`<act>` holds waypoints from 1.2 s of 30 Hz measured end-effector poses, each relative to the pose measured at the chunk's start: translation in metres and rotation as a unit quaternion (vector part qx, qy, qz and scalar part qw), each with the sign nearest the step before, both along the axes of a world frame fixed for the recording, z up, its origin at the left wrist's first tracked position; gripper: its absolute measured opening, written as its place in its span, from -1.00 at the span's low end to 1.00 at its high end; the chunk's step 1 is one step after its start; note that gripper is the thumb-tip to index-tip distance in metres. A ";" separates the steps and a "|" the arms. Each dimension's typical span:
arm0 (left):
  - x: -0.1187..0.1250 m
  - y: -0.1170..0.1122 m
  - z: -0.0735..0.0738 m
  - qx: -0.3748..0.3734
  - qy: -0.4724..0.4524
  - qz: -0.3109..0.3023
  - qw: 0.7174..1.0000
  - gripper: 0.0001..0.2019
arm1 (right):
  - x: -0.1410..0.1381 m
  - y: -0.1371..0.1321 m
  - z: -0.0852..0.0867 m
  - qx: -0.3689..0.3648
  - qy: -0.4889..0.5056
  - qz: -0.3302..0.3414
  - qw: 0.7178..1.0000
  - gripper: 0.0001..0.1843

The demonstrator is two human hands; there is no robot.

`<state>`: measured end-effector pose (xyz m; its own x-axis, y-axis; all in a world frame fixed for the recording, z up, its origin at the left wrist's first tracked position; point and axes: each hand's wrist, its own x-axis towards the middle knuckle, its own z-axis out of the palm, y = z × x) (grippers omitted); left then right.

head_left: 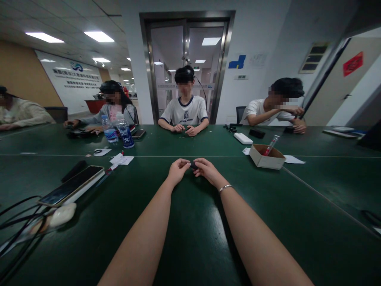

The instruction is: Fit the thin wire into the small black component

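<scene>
Just above the green table (190,238), my two hands meet over a small black object (193,165) whose kind is too small to make out. My right hand (206,171) pinches it between thumb and fingers, and a silver bracelet (225,188) circles that wrist. From the other side, my left hand (177,171) is closed in a pinch, its fingertips at the object's left end, where a tiny pale spot shows. Fingers cover most of the object.
A phone on a white box (74,186), cables (26,222) and a white rounded case (63,214) lie left. Two bottles (125,133) stand farther back. Rightward are an open cardboard box (267,161) and a white power bank (243,138). Several people sit around the table.
</scene>
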<state>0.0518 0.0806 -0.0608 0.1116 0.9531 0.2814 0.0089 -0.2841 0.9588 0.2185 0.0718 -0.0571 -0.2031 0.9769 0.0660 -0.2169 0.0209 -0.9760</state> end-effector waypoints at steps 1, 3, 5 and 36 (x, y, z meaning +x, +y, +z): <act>0.000 0.000 0.000 0.000 0.001 -0.001 1.000 -0.88 | 0.000 0.000 0.000 0.012 0.008 0.005 1.000 -0.59; 0.000 0.001 -0.001 0.003 0.002 -0.001 1.000 -0.87 | 0.000 0.000 0.000 0.020 0.026 0.010 0.999 -0.48; -0.001 0.001 -0.002 0.009 0.003 0.000 1.000 -0.87 | 0.000 0.000 0.000 -0.003 0.020 0.007 1.000 -0.57; 0.001 0.002 -0.004 0.005 0.006 0.003 1.000 -0.88 | 0.002 -0.004 0.006 -0.003 -0.002 0.037 0.999 -0.44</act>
<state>0.0527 0.0830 -0.0648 0.1092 0.9511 0.2888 0.0229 -0.2929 0.9559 0.2208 0.0676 -0.0514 -0.2751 0.9596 0.0596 -0.2133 -0.0005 -0.9770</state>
